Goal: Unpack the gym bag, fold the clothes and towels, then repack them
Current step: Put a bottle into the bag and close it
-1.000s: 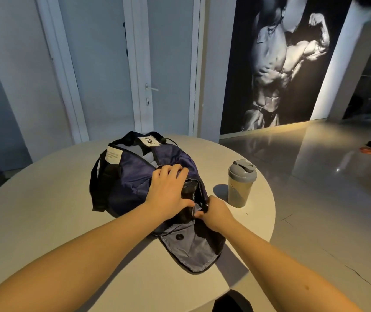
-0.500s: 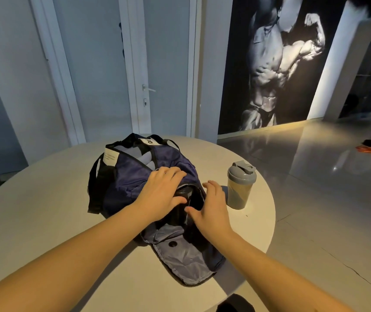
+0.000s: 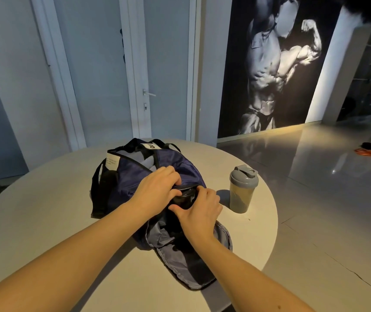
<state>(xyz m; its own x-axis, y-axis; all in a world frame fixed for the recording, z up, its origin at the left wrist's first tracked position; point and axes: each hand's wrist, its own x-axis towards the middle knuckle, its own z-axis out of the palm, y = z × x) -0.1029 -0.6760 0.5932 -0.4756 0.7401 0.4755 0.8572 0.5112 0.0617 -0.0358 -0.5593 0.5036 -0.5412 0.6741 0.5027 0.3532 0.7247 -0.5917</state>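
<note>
A dark blue bag [image 3: 132, 179] is seen lying in the middle of the tabletop [image 3: 44, 210], a bit nearer the far edge. Its top is unzipped. A grey-lined flap [image 3: 180, 266] is folded out flat toward the near edge. Black straps and a white tag are seen on the bag's left side.

A black thing [image 3: 185, 198], round and shiny, is held at the bag's opening. What it is cannot be told. It is partly covered by both hands.

The left hand [image 3: 157, 191] is laid on the bag from the left. Its fingers are curled over the top of the black thing, right at the edge of the opening. The right hand [image 3: 199, 212] is wrapped round the black thing from the near right side, with the thumb pressed on the near side and the fingers bent round the far side. The two hands are very close together.

A bottle [image 3: 243, 192] with a grey lid is stood upright near the right edge, just beside the bag but apart from it.
</note>
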